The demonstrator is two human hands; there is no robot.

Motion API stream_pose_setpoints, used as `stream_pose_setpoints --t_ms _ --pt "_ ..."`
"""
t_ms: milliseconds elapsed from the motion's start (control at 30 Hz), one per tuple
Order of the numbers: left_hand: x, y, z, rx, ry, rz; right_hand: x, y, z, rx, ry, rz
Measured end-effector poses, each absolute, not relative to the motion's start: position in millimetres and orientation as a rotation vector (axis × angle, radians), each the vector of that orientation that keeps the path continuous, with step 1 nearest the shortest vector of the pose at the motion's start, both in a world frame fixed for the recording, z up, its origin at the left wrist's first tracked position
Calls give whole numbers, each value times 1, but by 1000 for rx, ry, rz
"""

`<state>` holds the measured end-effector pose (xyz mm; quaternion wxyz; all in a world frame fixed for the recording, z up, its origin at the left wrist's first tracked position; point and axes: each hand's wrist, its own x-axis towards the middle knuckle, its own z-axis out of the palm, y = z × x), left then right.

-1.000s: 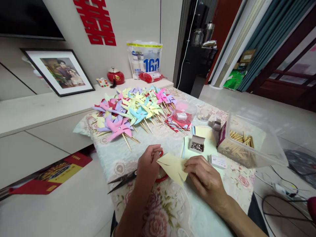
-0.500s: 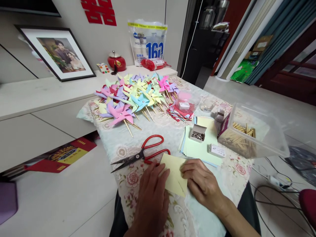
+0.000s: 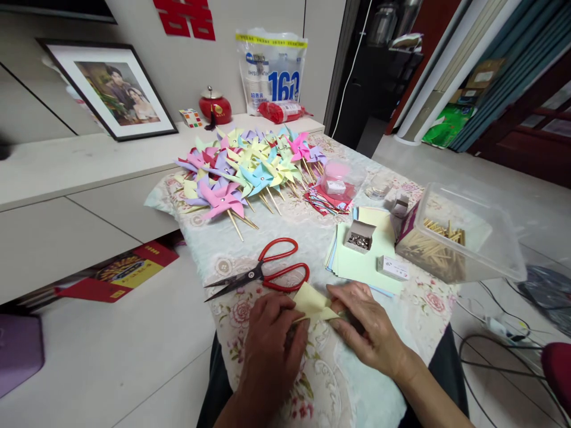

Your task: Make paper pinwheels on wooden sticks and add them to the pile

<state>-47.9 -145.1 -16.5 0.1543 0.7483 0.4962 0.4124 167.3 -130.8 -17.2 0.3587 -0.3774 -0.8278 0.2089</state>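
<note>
The yellow paper sheet [image 3: 313,302] lies on the near edge of the floral tablecloth [image 3: 321,380], just in front of the red scissors [image 3: 263,276]. It is folded, with one flap raised; the fold line, its long axis, runs roughly left to right between the two hands, and the raised point aims away from the person, toward the scissors handles.

The left hand [image 3: 274,333] pinches the left end of the sheet with its fingertips. The right hand [image 3: 363,324] presses and grips the right end, fingers curled over the fold. Both hands are closed on the paper.

One pair of scissors is present: dark metal blades, closed, tips pointing left; two red loop handles, pointing right.

Right of the scissors lies one stack of pastel paper squares [image 3: 363,267], flat, green on top. On this stack rest two small cardboard boxes: one open box of metal pins [image 3: 359,236] and one closed white box [image 3: 392,268]. Further right stands one clear plastic tub [image 3: 464,241], rectangular, holding many thin wooden sticks; the count cannot be told.

Beyond the scissors is one pile of paper pinwheels [image 3: 250,169] on wooden sticks, in pink, purple, yellow, green and blue; too many overlap to count.
</note>
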Motion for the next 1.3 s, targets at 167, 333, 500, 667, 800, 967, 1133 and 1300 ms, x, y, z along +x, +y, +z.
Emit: stream_pose_setpoints --t_ms 167,333,500,667,800,967,1133,1300 --pt "-48 -147 -14 2164 1481 1154 170 -134 -20 -1009 -2118 544" --pt "-47 -146 -21 2270 1602 1067 167 -132 -21 -1093 -2130 528" --pt "-43 -146 -27 2252 1700 1092 165 -130 -21 -1133 -2206 453" --pt "-45 -146 -30 2385 1683 1107 165 -131 -19 -1131 -2262 366" --pt "-43 -149 -37 2509 1536 1238 163 -133 -15 -1063 -2275 306" --pt "-37 -154 -44 2586 1359 1315 161 -142 -9 -928 -2379 249" --pt "-40 -158 -41 2727 1314 1241 160 -151 -7 -975 -2489 209" --pt "-47 -166 -41 2797 1249 1139 162 -156 -7 -1031 -2553 195"
